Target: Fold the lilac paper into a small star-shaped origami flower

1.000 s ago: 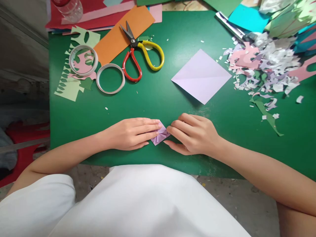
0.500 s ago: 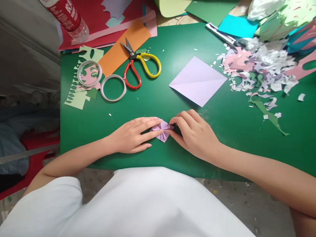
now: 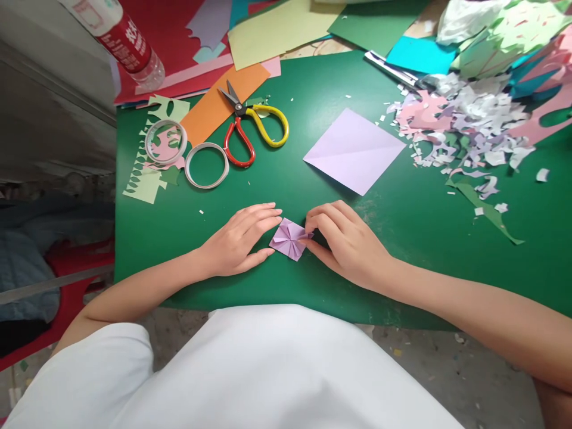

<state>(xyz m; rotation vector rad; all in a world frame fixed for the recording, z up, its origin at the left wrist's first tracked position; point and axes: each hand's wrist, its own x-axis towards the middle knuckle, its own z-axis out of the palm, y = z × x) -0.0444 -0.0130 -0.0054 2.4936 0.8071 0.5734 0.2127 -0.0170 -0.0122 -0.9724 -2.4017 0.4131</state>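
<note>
A small folded purple paper (image 3: 288, 239) lies on the green table (image 3: 250, 286) in front of me, with creases fanning out from its middle. My right hand (image 3: 346, 241) pinches its right corner between thumb and forefinger. On the left, my left hand (image 3: 243, 239) is open, its fingers stretched out and its tips close beside the paper's left edge. Beyond my right hand rests a larger square sheet of light purple paper (image 3: 355, 152), with a crease across it.
Scissors (image 3: 239, 110) with red and yellow handles lie partly on an orange paper strip (image 3: 210, 113). Two tape rings (image 3: 207, 187) sit nearby. A bottle (image 3: 129, 50) lies at the back left on red paper. Paper scraps (image 3: 478, 125) are heaped at the right.
My left hand has drawn back from the folded paper, so more of its creased face shows. My right hand still pinches the right corner. The whole view has shifted slightly.
</note>
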